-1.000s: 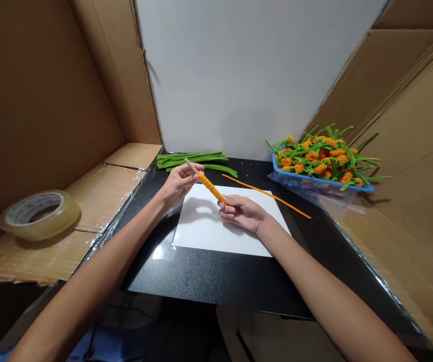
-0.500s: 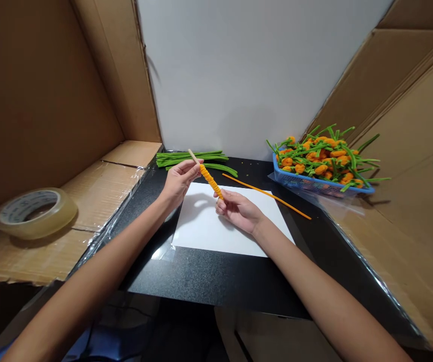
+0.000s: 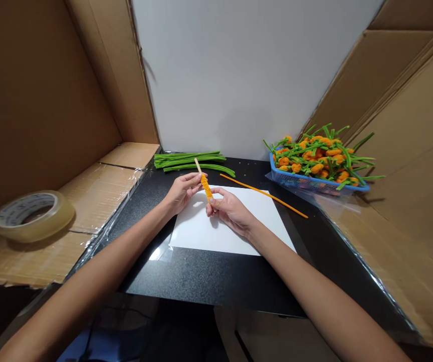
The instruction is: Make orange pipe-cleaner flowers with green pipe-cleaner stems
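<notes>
Over the white sheet (image 3: pixel 231 236), a thin wooden stick (image 3: pixel 198 165) is wrapped with an orange fuzzy coil (image 3: pixel 206 187). My left hand (image 3: pixel 184 191) pinches the stick near the coil's upper end, and the bare tip sticks out above the fingers. My right hand (image 3: pixel 229 208) is closed on the coil's lower end, which its fingers partly cover. The stick leans slightly, top to the left. To the right, a straight orange pipe cleaner (image 3: pixel 263 194) lies across the sheet's corner and the black table (image 3: pixel 186 276).
Green pipe cleaners (image 3: pixel 190 160) lie at the table's back left. At the back right stands a blue basket (image 3: pixel 314 183) heaped with orange and green pieces. A tape roll (image 3: pixel 31 216) rests on cardboard at left. Cardboard walls flank both sides.
The wrapped stick has turned more upright and sits slightly lower. My left hand has moved down and a little right; my right hand has shifted slightly left, its fingers now further over the coil.
</notes>
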Demonstrator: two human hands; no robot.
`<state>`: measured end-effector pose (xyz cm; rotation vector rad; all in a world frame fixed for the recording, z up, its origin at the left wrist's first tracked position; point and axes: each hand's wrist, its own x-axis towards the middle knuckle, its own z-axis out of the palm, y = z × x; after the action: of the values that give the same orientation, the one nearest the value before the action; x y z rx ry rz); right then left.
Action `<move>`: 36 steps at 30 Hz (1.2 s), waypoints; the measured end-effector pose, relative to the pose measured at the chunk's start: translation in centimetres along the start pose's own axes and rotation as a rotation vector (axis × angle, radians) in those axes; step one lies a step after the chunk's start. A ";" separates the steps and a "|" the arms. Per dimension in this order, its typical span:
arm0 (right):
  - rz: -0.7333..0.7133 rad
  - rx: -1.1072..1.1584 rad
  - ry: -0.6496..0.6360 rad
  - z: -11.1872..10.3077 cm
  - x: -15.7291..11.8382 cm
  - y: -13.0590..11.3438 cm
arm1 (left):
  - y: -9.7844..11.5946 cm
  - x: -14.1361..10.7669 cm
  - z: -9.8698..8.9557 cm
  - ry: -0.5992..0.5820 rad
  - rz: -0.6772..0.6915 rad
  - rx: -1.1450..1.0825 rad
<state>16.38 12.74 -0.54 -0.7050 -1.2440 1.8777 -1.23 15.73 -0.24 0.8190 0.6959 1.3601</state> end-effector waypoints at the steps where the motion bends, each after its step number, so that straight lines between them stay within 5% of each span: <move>1: -0.018 -0.008 0.012 0.2 0.0 0.1 | -0.1 -0.1 0.1 0.010 -0.021 0.003; 13: -0.139 0.003 0.215 0.5 0.3 1.0 | -1.4 -0.9 1.1 0.042 -0.094 0.091; 21: -0.225 0.023 0.140 1.0 0.7 2.1 | -1.3 -1.8 2.3 -0.082 -0.143 0.222; 36: -0.314 0.085 0.304 1.4 0.4 2.0 | -1.8 -1.1 2.8 -0.070 -0.157 0.206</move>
<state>14.55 11.89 -1.90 -0.6767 -1.0084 1.4949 1.97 14.29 -0.25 0.9500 0.8376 1.1260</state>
